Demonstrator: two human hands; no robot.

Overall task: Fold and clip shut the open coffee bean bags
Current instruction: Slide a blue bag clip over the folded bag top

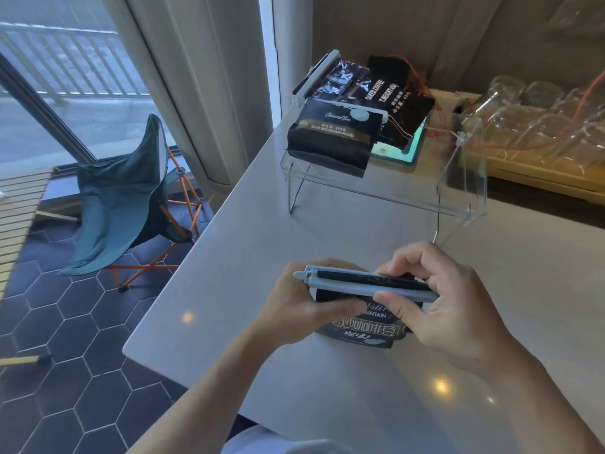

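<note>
Bare forearms, no sleeves; white top at btm edge.
</note>
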